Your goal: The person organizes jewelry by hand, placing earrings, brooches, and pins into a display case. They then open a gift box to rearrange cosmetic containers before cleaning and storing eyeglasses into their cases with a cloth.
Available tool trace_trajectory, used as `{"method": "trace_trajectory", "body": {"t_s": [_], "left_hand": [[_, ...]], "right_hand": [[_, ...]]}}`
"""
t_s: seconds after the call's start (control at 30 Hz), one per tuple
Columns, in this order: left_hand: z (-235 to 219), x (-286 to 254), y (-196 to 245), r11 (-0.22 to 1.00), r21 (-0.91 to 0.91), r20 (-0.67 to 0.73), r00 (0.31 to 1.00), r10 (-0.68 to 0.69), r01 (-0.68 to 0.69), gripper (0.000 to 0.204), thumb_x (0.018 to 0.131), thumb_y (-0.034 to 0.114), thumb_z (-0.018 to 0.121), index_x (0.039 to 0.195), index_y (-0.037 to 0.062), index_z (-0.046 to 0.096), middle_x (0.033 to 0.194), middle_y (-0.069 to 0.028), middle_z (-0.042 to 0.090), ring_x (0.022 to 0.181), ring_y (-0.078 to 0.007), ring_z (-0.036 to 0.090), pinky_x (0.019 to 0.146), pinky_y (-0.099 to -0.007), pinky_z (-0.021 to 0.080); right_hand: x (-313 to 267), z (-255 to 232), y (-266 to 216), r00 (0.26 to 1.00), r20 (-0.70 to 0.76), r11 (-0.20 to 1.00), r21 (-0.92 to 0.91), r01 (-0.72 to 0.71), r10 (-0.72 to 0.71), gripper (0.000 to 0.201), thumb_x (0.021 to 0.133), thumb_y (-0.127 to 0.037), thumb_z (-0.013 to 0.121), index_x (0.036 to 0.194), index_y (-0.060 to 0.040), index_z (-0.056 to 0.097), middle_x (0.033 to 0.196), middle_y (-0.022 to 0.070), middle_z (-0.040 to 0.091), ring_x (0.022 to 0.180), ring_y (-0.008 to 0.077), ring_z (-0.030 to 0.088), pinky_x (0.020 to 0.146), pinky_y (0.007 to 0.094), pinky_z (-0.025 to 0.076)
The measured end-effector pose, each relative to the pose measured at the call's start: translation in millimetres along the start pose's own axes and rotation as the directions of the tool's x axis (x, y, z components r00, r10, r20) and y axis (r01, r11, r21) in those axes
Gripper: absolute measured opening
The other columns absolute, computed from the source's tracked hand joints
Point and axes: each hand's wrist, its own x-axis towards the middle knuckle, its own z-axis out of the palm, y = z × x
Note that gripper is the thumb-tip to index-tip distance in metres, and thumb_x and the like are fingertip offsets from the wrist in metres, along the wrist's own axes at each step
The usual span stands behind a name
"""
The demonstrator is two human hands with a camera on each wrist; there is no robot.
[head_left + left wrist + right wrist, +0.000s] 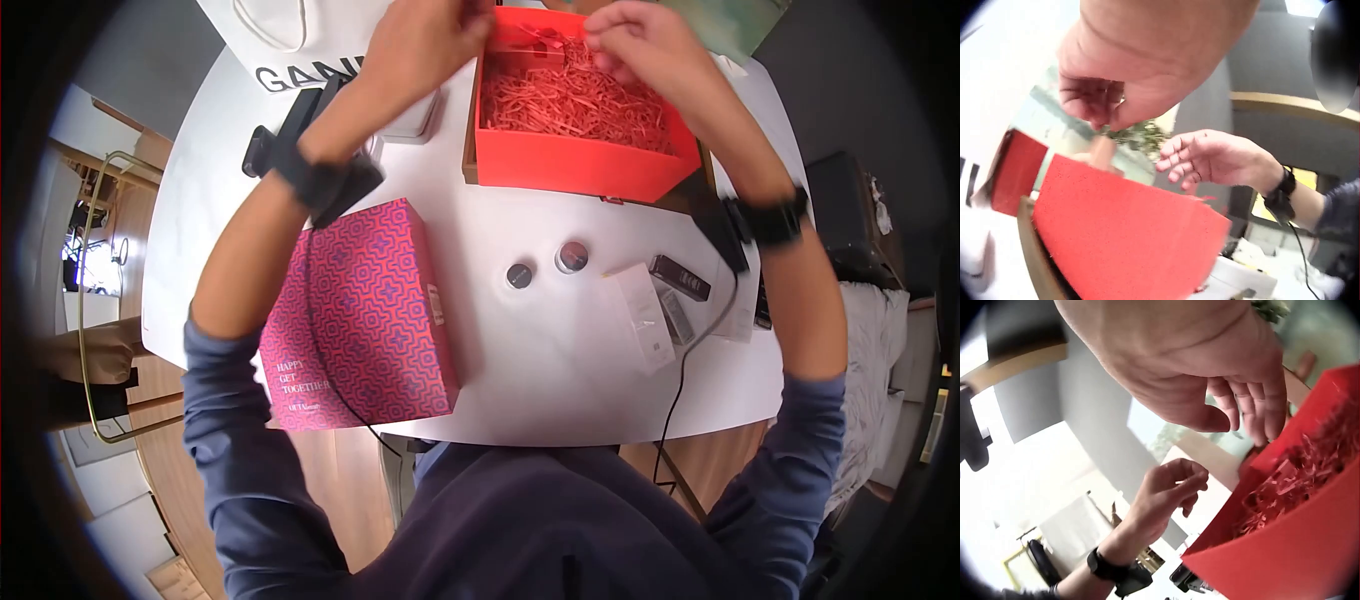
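A red box (pixel 580 165) holds shredded red paper (pixel 585 105), and a small red piece (pixel 530 57) lies among the shreds at its far left. My left hand (pixel 425 45) hovers at the box's far left corner. Its fingers curl in, with the thumb close to the fingertips, and nothing shows between them in the left wrist view. At the far right of the box hangs my right hand (pixel 655 45), fingers loosely bent over the shreds. That hand (pixel 1229 375) holds nothing in the right wrist view.
A patterned pink-purple box (pixel 360 320) stands front left. Two small round dark-topped containers, one a jar (pixel 572 257), sit mid-table near a white carton (pixel 640 320) and a small black box (pixel 682 278). Behind on the left is a white bag (pixel 300 45). Cables trail from both wrists.
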Motion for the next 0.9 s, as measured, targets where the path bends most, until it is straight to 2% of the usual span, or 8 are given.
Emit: {"method": "trace_trajectory", "body": {"t_s": [0.03,0.1,0.23,0.43,0.53,0.63,0.77,0.9], "left_hand": [[-3.3,-17.4,13.2,0.987,-0.025,-0.056,0.986,0.157,-0.159,0.027,0.095,0.021,0.066,0.114,0.0024,0.071,0.082,-0.0142,0.072,0.071,-0.0195,0.068,0.068,-0.0335,0.058],[-2.0,-65.7,59.3,0.969,-0.055,0.281,0.928,0.246,-0.241,0.021,0.095,0.023,0.069,0.092,0.0024,0.069,0.073,-0.0177,0.067,0.072,-0.0292,0.069,0.069,-0.0385,0.055],[41.9,-122.0,85.2,0.934,0.069,0.769,0.615,0.175,-0.351,0.029,0.092,0.024,0.073,0.104,-0.0015,0.065,0.086,-0.0166,0.07,0.086,-0.0352,0.071,0.074,-0.0425,0.056],[90.2,-140.3,58.8,0.914,0.001,0.822,0.521,0.231,-0.407,0.031,0.09,0.019,0.072,0.109,-0.0047,0.063,0.092,-0.0185,0.067,0.084,-0.0343,0.07,0.07,-0.0394,0.055],[28.5,-128.2,85.4,0.884,-0.064,0.633,0.666,0.394,-0.462,0.03,0.085,0.016,0.073,0.105,-0.0038,0.063,0.084,-0.0165,0.064,0.076,-0.0332,0.067,0.064,-0.0386,0.053],[-41.6,-142.2,129.7,0.787,0.019,-0.04,0.786,0.616,-0.616,0.021,0.079,0.021,0.071,0.087,0.0065,0.058,0.071,-0.0071,0.046,0.06,-0.025,0.05,0.054,-0.0391,0.044],[-69.3,-160.8,155.2,0.851,0.134,-0.212,0.824,0.525,-0.508,0.023,0.08,0.024,0.071,0.082,0.0057,0.057,0.069,-0.0036,0.05,0.059,-0.022,0.051,0.052,-0.0385,0.043],[-45.4,-63.7,95.1,0.86,0.078,-0.142,0.849,0.51,-0.504,0.032,0.083,0.01,0.073,0.11,-0.0032,0.064,0.083,-0.011,0.059,0.069,-0.026,0.06,0.065,-0.0347,0.051]], "right_hand": [[-34.7,-1.9,-18.5,0.998,0.008,0.996,-0.07,0.063,-0.062,0.022,0.095,-0.016,0.061,0.111,-0.0017,0.066,0.102,0.0053,0.07,0.083,0.0192,0.069,0.076,0.0352,0.058],[-99.6,10.0,-30.2,0.967,0.239,0.996,-0.016,0.091,-0.084,0.018,0.089,-0.012,0.063,0.101,-0.0014,0.071,0.085,0.0091,0.071,0.09,0.0221,0.072,0.071,0.0393,0.056],[-157.2,79.2,17.6,0.941,0.315,0.859,-0.442,0.259,-0.122,0.022,0.084,-0.002,0.062,0.106,-0.0007,0.062,0.103,0.0171,0.064,0.083,0.0349,0.068,0.072,0.0442,0.055],[-170.0,127.5,73.8,0.936,0.311,0.784,-0.534,0.317,-0.166,0.028,0.081,0.004,0.06,0.109,-0.0019,0.058,0.109,0.0178,0.06,0.084,0.0356,0.068,0.073,0.0474,0.055],[-185.5,96.9,47.0,0.965,0.134,0.926,-0.277,0.255,-0.226,0.031,0.08,0.003,0.063,0.111,-0.0024,0.059,0.104,0.0153,0.061,0.08,0.0299,0.067,0.071,0.0416,0.054],[-203.0,39.1,-29.8,0.993,0.023,0.993,-0.005,0.118,-0.118,0.036,0.074,-0.001,0.069,0.109,-0.0023,0.063,0.101,0.0113,0.064,0.077,0.0221,0.064,0.066,0.0334,0.052],[-214.8,14.3,-84.2,0.865,-0.054,0.865,0.034,0.501,-0.499,0.04,0.068,-0.001,0.067,0.108,-0.0012,0.066,0.105,0.0138,0.065,0.085,0.0215,0.066,0.07,0.0306,0.053],[-191.1,4.2,-89.5,0.914,-0.061,0.916,-0.016,0.4,-0.4,0.045,0.073,0.001,0.066,0.118,0.0002,0.063,0.108,0.0113,0.064,0.09,0.0186,0.065,0.08,0.03,0.053]]}}
